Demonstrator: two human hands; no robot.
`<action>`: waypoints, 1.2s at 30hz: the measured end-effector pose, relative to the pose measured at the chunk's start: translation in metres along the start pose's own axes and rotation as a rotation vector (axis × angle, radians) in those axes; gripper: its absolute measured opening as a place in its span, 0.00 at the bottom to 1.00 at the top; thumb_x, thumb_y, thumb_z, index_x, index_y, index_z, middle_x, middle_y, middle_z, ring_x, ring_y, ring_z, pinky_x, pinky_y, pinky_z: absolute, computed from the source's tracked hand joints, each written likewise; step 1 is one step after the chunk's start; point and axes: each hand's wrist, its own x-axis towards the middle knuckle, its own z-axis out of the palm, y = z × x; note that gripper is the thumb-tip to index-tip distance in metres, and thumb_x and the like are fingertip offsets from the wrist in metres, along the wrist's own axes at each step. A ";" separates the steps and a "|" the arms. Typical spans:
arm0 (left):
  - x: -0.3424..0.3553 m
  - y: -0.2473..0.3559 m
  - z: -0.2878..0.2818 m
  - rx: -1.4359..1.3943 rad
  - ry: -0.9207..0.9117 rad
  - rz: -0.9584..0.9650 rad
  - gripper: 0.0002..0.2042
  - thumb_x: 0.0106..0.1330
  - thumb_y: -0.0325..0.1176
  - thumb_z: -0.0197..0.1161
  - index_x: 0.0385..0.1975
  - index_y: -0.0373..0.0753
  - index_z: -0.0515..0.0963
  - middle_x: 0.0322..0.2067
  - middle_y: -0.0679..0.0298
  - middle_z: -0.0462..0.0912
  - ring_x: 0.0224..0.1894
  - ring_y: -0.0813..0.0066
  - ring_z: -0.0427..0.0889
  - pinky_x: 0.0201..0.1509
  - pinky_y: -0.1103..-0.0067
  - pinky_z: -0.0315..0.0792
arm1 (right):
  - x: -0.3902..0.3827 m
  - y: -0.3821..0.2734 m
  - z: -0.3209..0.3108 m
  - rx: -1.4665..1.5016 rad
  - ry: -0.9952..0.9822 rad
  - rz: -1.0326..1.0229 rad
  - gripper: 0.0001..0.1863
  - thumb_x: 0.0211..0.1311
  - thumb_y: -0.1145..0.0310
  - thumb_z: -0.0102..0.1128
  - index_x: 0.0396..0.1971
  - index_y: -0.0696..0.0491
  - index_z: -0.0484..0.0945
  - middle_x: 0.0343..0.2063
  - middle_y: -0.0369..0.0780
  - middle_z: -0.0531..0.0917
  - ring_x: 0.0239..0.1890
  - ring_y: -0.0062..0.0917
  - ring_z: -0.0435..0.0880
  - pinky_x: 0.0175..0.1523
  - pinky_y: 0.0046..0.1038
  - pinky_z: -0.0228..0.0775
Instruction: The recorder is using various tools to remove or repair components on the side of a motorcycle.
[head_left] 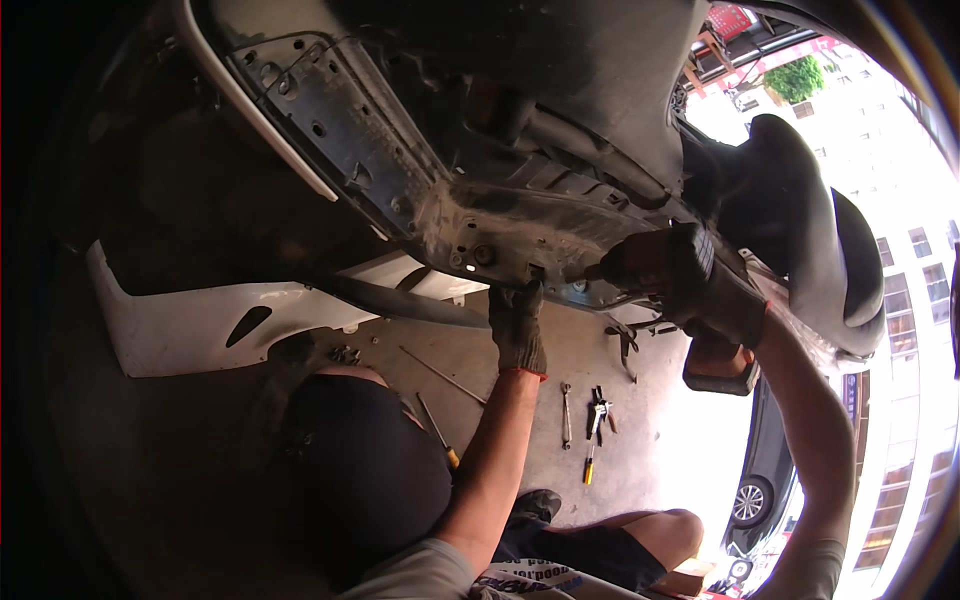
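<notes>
A car's bare, dirty metal sill (490, 235) runs across the view above my hands. My left hand (518, 330), in a dark work glove, is raised to the sill's lower edge. Its fingers are closed there, and whatever they pinch is hidden. In my gloved right hand (715, 295) is a cordless drill (638, 262). Its nose points left at the metal, close to a small pale round spot; I cannot tell whether the tip touches. The drill's battery (720, 368) hangs below my fist.
A white fender (190, 325) lies at left. On the floor are a wrench (567, 415), pliers (600, 412), a yellow-handled screwdriver (589, 468), another screwdriver (440, 432), a thin rod (440, 374) and several small fasteners (345, 354). A dark car (765, 465) stands outside at right.
</notes>
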 end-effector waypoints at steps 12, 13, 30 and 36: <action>-0.005 -0.035 0.004 -0.164 -0.079 -0.340 0.19 0.64 0.36 0.64 0.54 0.46 0.69 0.48 0.68 0.76 0.46 0.76 0.76 0.48 0.72 0.71 | -0.011 0.070 -0.004 -0.041 0.127 0.153 0.23 0.47 0.77 0.64 0.47 0.54 0.73 0.31 0.34 0.79 0.27 0.16 0.77 0.27 0.21 0.73; -0.007 -0.035 0.005 -0.194 -0.122 -0.372 0.19 0.65 0.37 0.63 0.55 0.46 0.69 0.48 0.68 0.76 0.48 0.75 0.75 0.50 0.70 0.71 | -0.013 0.074 -0.005 -0.045 0.139 0.167 0.23 0.47 0.77 0.65 0.47 0.54 0.72 0.30 0.34 0.79 0.27 0.16 0.77 0.27 0.21 0.73; -0.010 -0.036 0.012 -0.439 -0.264 -0.346 0.24 0.62 0.40 0.65 0.58 0.44 0.69 0.55 0.64 0.73 0.61 0.65 0.68 0.65 0.62 0.62 | 0.017 0.085 -0.027 0.043 0.004 0.157 0.27 0.41 0.85 0.60 0.47 0.54 0.74 0.35 0.34 0.79 0.35 0.16 0.76 0.37 0.21 0.72; -0.011 -0.036 0.013 -0.443 -0.229 -0.360 0.21 0.67 0.39 0.60 0.58 0.40 0.68 0.55 0.63 0.74 0.57 0.68 0.73 0.60 0.65 0.68 | 0.017 0.074 -0.026 0.033 0.008 0.224 0.24 0.42 0.84 0.61 0.44 0.53 0.74 0.30 0.33 0.77 0.30 0.15 0.75 0.32 0.21 0.72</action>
